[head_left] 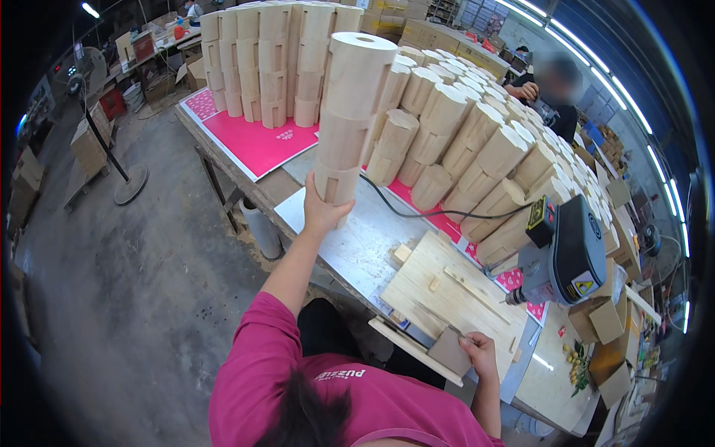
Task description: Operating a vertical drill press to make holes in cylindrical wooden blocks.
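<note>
Bearing white lettering on its chest, a magenta shirt covers the person, while a yellow warning triangle marks the drill-like machine at right and small white print shows on the pink sheet at the far left of the tabletop. With its arm stretched out, the left hand curls around the lower end of a tall, upright wooden column; whether the column's base touches anything, one cannot tell. Near right, the right hand, elbow bent, pinches a flat grey-brown piece by the near edge of a pale board.
</note>
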A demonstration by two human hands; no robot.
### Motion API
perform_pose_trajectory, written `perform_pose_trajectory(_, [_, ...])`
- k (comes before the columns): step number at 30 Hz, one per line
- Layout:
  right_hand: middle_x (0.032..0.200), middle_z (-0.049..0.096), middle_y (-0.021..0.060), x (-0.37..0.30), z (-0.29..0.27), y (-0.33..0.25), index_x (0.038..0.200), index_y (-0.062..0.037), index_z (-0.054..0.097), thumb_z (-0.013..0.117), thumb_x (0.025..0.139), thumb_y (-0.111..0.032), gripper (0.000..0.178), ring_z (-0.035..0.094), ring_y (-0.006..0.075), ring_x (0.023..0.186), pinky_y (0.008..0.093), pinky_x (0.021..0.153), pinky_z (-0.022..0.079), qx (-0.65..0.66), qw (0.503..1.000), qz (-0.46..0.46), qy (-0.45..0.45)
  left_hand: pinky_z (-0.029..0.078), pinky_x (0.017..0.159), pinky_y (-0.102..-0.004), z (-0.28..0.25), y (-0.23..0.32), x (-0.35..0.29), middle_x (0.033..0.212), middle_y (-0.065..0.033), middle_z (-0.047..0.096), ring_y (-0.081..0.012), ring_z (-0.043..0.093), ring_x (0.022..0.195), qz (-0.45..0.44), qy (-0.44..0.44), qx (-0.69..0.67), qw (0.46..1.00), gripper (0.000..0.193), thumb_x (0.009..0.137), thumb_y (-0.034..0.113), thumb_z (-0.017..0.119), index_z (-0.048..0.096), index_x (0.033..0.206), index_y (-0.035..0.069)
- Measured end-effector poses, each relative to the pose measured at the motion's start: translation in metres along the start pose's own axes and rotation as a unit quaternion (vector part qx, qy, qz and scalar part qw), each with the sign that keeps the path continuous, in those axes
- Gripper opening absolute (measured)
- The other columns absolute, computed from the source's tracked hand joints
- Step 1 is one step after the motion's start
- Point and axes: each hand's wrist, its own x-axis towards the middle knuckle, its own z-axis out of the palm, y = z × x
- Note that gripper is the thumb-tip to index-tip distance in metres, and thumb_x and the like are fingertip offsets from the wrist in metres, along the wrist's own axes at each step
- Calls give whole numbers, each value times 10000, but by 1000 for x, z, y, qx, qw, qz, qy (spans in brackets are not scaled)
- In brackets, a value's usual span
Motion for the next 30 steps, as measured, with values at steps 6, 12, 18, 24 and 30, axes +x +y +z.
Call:
perform_pose_trajectory(6, [649,573,-32,-11,11,-22,820,-11,644,708,756,-162,176,459,30,543,194,481,339,-53,998,-12,5,410,923,-370,0,3,3,1181,-181,480,-300,493,1107,-24,-18,-5,1000,980,520,185,831,255,1303,53])
perform_pose_trajectory(12, [621,529,-58,-5,19,-33,845,16,641,730,748,-152,213,417,17,543,195,475,319,-101,995,-4,-8,409,923,-386,1,4,5,1175,-187,481,-306,490,1112,-15,-23,-5,1000,976,529,194,825,246,1300,44])
perform_pose_trajectory(18, [619,546,-46,-3,29,-40,833,-1,638,711,757,-124,162,420,13,508,187,452,308,-97,995,-17,-10,416,921,-379,3,0,16,1184,-189,474,-298,495,1106,-31,-15,-42,998,954,539,179,811,246,1296,45])
perform_pose_trajectory(24, [613,547,-45,-7,36,-44,834,3,638,713,759,-124,166,417,11,492,186,438,303,-69,998,9,-6,417,912,-371,-8,-7,48,1148,-172,487,-279,507,1076,-9,-10,-33,999,930,533,157,805,268,1283,45])
perform_pose_trajectory(30, [617,538,-54,-6,37,-43,829,9,645,728,755,-139,186,418,13,529,182,470,313,-63,998,1,1,417,909,-374,-15,-16,90,1136,-163,492,-276,510,1065,32,38,2,999,890,535,129,795,291,1265,54])
